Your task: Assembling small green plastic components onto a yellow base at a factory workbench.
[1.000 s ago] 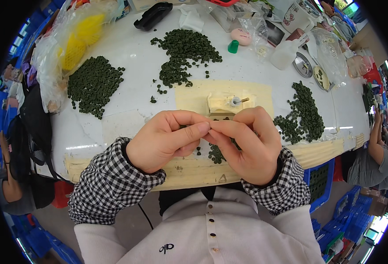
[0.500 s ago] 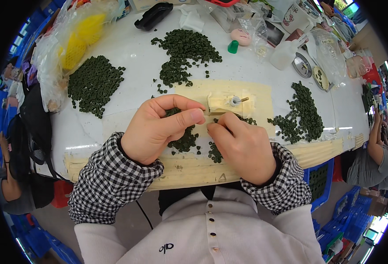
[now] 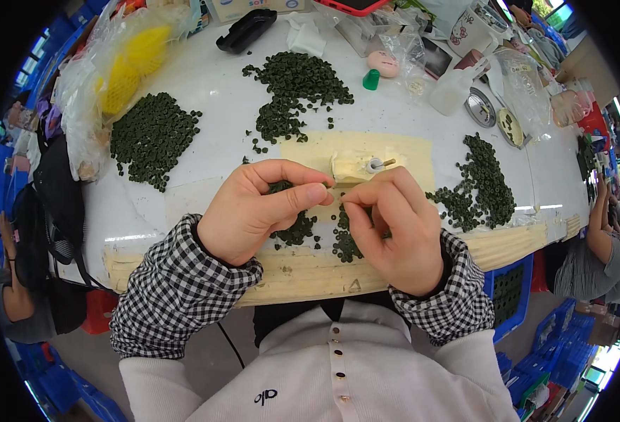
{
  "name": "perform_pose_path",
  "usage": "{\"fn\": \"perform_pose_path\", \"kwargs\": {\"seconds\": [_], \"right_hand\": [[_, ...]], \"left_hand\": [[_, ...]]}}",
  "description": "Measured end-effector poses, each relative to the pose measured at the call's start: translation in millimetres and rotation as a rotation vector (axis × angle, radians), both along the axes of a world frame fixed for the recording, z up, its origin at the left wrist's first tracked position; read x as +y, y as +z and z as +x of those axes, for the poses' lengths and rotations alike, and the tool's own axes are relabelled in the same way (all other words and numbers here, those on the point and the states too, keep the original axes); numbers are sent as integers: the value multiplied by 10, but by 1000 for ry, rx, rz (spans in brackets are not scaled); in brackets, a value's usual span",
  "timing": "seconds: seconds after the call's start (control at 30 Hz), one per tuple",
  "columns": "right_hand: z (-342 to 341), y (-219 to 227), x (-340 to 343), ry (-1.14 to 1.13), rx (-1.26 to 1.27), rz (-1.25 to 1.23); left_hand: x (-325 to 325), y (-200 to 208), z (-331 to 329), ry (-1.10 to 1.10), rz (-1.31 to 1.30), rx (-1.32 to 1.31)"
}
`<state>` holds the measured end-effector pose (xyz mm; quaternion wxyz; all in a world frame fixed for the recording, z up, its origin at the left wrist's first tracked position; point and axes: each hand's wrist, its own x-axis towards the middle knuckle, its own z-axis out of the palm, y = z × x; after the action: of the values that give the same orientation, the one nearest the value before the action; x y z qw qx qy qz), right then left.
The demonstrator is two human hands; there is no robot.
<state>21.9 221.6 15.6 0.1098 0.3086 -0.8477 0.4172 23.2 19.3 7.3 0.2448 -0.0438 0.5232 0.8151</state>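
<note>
My left hand [image 3: 257, 207] is closed in a pinch, thumb against index finger, with a speck of dark green at the tips, too small to make out. Just to its right, my right hand [image 3: 398, 221] also pinches thumb and index finger together; anything between them is too small to tell. Beyond the hands, a block wrapped in cream tape [image 3: 352, 167] carries a pale round fitting [image 3: 375, 164] with a thin brass-coloured pin. Small dark green parts lie on the table below my hands, in a left group [image 3: 297, 228] and a right group [image 3: 345, 243], both partly covered.
More dark green parts form piles at the left [image 3: 154, 137], the far middle [image 3: 303, 81] and the right [image 3: 486, 183]. A plastic bag with yellow netting [image 3: 130, 70], a black case [image 3: 247, 30], a white squeeze bottle [image 3: 454, 88] and round tins [image 3: 510, 128] stand around them.
My right hand has lifted and turned, its fingers less tightly curled and slightly farther right. The left hand keeps its pinch, shifted very slightly. The pin on the block appears slightly lower.
</note>
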Motion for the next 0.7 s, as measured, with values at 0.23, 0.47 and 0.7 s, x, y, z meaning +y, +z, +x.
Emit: {"fn": "perform_pose_path", "kwargs": {"seconds": [0.23, 0.47, 0.7], "right_hand": [[4, -37, 12, 75, -326, -340], [2, -49, 11, 76, -327, -372], [-13, -111, 21, 118, -394, -424]], "left_hand": [[29, 14, 36, -91, 32, -12], [38, -9, 43, -149, 41, -15], [34, 10, 47, -211, 50, -45]]}}
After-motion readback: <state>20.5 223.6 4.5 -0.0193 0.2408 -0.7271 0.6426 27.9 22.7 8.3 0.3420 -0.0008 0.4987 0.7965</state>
